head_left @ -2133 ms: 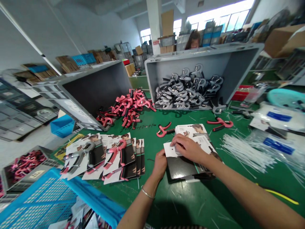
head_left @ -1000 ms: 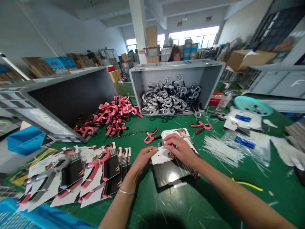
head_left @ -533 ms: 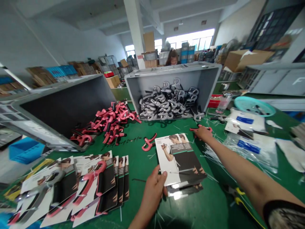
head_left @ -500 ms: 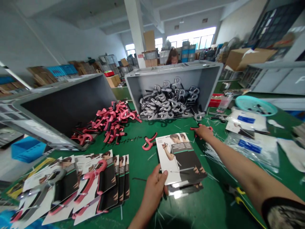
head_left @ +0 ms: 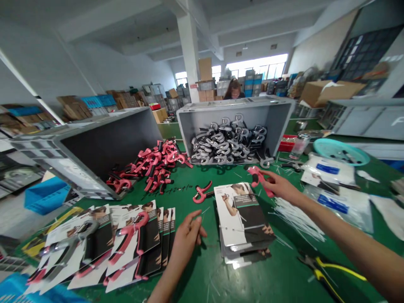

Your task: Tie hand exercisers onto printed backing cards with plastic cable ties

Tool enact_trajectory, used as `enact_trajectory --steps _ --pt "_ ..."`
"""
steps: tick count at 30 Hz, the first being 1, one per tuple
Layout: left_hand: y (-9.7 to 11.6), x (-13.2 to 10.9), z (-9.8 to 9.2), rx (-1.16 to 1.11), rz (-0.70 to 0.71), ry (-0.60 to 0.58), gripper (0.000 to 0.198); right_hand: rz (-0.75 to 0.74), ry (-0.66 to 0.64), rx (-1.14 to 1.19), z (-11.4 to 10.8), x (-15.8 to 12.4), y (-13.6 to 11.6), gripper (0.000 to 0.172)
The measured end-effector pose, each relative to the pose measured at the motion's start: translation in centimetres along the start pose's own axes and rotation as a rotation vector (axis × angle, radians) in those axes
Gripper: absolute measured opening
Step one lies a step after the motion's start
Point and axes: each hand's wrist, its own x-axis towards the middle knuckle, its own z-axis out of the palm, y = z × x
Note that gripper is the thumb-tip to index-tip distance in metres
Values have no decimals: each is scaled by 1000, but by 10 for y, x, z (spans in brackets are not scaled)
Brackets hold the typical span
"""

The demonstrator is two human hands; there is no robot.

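My right hand [head_left: 280, 186] is closed on a pink and black hand grip strengthener [head_left: 255, 176], just beyond the right back corner of a stack of printed cards [head_left: 235, 216]. Left of that stack, my left hand [head_left: 188, 233] hovers with its fingers apart and nothing in them. Another pink hand grip strengthener [head_left: 202, 194] lies on the green table behind my left hand. At the left are overlapping cards [head_left: 94, 256] with grey and pink hand grip strengtheners strapped to them.
A grey crate [head_left: 186, 139] on its side holds many grey grip strengtheners. Pink ones [head_left: 158, 162] spill from another crate [head_left: 75, 147]. White cable ties [head_left: 299, 221] lie at right, with yellow-handled cutters [head_left: 318, 269], plastic bags [head_left: 337, 206] and a turquoise tray [head_left: 342, 148].
My left hand has let go of the card stack and moved left. My right hand has lifted the pink grip strengthener and turned it, bringing it slightly towards the stack.
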Motion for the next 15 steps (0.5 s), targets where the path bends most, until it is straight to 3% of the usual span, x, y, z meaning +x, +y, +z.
enact_trajectory --steps 3,5,10,15 --pt "19 16 7 -61 108 28 49 -325 -233 57 9 -40 -37 58" --pt "28 30 20 -73 219 23 45 -453 -303 28 20 -60 -58 58" --pt "19 47 41 167 400 2 30 -520 -303 -150 41 -84 -67 63" --pt "3 36 35 258 404 -69 23 -525 -304 -323 31 -104 -53 60"
